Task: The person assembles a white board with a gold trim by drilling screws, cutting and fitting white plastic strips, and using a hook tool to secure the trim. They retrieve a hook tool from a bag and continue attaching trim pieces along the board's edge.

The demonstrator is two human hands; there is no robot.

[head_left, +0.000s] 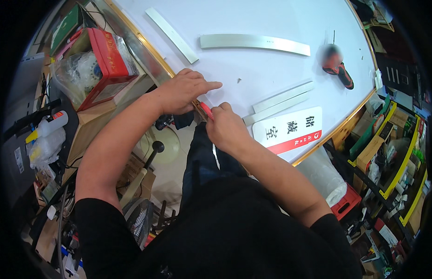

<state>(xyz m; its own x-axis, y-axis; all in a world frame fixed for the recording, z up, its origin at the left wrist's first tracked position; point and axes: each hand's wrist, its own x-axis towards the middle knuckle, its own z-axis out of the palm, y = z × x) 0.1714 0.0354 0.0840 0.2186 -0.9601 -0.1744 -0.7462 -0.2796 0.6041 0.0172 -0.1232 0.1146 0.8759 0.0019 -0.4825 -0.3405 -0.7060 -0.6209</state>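
My right hand [229,130] is closed round a tool with a red handle [206,110], at the near edge of the white tabletop [244,18]. The tool's working end is hidden, so its kind does not show. Beside it, my left hand [181,93] lies over the table's corner. Its index finger points to the right, the other fingers are bent, and whatever they grip underneath is out of sight. A small brown piece or bit of edging [198,108] shows between the two hands. A white sign plate [290,125] with a red band lies right of my right hand.
Silver metal strips lie on the table: one at the left [172,35], a wide one at the back [255,43], two together [278,102]. A red-and-black cordless drill [341,72] rests at the right. A red box [107,65] stands left; crowded shelves [388,153] line the right.
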